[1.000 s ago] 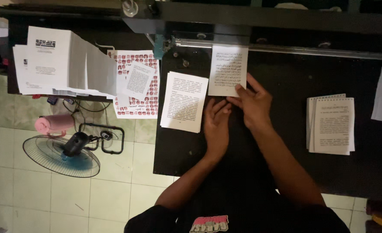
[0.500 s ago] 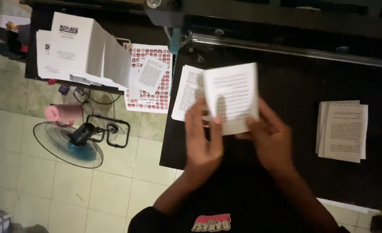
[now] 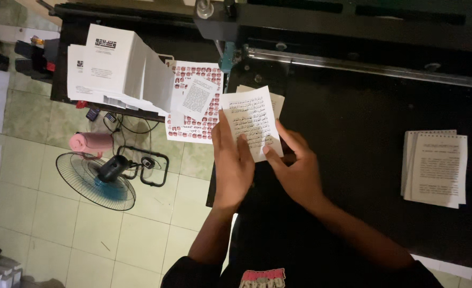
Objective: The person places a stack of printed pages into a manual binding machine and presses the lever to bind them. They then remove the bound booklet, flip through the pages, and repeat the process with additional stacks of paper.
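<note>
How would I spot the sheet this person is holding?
Start at the black table. Near its left edge, both hands hold a white printed sheet, the left hand and right hand pinching its lower edge. Unlike the stack lying flat at right, it is lifted.

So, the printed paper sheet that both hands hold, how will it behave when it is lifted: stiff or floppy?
The printed sheet looks thin, so probably floppy and very light. The left hand and right hand both grip its lower edge, and it stands flat, perhaps folded or several leaves. It could likely crease easily.
</note>
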